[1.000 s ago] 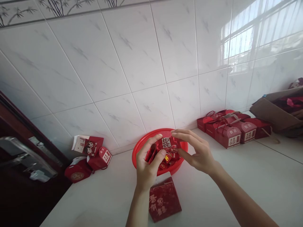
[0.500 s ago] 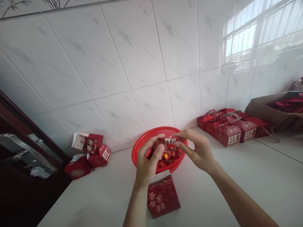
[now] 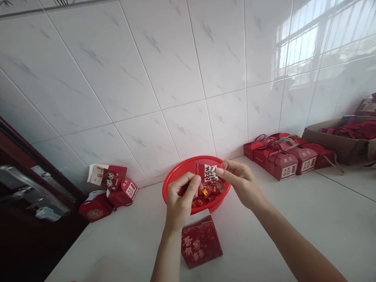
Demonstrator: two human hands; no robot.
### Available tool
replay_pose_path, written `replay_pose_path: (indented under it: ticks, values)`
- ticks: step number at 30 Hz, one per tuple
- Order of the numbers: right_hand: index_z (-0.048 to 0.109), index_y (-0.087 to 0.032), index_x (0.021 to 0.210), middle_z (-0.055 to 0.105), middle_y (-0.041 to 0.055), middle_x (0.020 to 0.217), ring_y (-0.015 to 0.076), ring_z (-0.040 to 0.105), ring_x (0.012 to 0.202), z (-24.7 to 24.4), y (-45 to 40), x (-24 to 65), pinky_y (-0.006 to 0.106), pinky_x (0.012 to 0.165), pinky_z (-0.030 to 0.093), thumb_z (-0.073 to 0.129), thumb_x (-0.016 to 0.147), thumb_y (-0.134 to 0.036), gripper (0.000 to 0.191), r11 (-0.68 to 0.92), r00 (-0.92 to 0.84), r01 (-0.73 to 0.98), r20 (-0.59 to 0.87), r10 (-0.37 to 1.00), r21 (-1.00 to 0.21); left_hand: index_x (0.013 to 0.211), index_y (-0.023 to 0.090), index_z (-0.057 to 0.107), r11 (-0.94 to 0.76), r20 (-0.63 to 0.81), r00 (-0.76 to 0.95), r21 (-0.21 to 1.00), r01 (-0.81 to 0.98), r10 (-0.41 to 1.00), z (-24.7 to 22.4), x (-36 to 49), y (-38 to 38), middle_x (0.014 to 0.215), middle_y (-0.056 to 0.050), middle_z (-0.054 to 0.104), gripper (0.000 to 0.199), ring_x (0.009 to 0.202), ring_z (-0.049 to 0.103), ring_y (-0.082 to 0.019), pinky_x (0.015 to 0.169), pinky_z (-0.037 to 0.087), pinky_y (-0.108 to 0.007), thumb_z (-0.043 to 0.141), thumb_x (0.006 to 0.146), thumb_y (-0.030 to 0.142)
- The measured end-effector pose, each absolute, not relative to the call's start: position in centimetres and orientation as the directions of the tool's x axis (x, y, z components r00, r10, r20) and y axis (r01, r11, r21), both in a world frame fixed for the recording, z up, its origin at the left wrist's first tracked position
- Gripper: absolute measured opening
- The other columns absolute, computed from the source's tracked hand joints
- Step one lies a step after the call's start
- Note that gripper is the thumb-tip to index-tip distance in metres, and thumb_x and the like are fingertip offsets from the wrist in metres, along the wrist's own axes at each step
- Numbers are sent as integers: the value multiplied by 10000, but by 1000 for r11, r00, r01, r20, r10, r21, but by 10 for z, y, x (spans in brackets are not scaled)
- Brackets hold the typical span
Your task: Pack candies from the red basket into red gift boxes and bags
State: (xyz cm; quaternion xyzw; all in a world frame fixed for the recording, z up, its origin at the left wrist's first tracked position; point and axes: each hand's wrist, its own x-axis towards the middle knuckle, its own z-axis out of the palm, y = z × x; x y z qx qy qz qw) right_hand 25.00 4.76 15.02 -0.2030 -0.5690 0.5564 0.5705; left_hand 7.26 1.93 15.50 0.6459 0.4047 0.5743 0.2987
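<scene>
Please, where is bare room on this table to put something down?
Bare tabletop shows between the left boxes and the red basket, and in front of the right boxes, beyond the right forearm. Crowded: at the basket, with left hand, right hand and dark-red box.

Counts two hands: one left hand [image 3: 179,200], one right hand [image 3: 244,182]. One packet [image 3: 207,172], in the right hand's grip. One basket [image 3: 173,177]; wrapped pieces [image 3: 206,192] inside it overlap too much for a count. One counter [image 3: 141,235]. One lone box [image 3: 202,243], just in front of the basket. Three left boxes [image 3: 94,206], one of them with a pale panel in view. Comes to at least five right boxes [image 3: 276,162], packed too close for an exact figure; two with pale panels in view. One carton [image 3: 329,140]. One door [image 3: 32,254], with one handle [image 3: 54,199].
</scene>
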Motion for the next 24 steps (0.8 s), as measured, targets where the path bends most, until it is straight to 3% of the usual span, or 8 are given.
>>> replay_pose_path:
  ticks: [5,12,20,24]
  values:
    - [542,-182,652,597,-15,546,105,531,498,147,48,245,247,516,392,643,867,-569,455,270,-305,-346,380,873,-899,672,183,598,-478,485,-21,868,137,874,153,72,21,628,17,533,344,582,449,-102,573,372,-237,607,930,411]
    - [509,-181,634,547,-39,501,73,457,445,147,50,242,229,482,311,713,798,-582,479,165,-323,-457,336,885,-874,660,181,604,-485,490,-20,866,120,871,154,75,21,630,14,552,331,583,463,-100,575,387,-230,614,926,379]
    - [486,-180,612,502,-51,503,63,418,445,145,48,237,218,472,328,742,805,-489,446,25,-405,-578,313,859,-816,672,180,592,-475,480,-31,875,93,877,153,74,22,628,15,549,324,578,465,-101,565,393,-222,619,918,389]
    - [508,-184,641,526,-43,509,75,448,449,144,48,236,219,473,362,713,835,-490,417,34,-390,-564,303,870,-825,656,183,575,-467,473,-56,879,98,879,154,76,23,620,10,544,336,575,467,-108,561,404,-225,617,911,397]
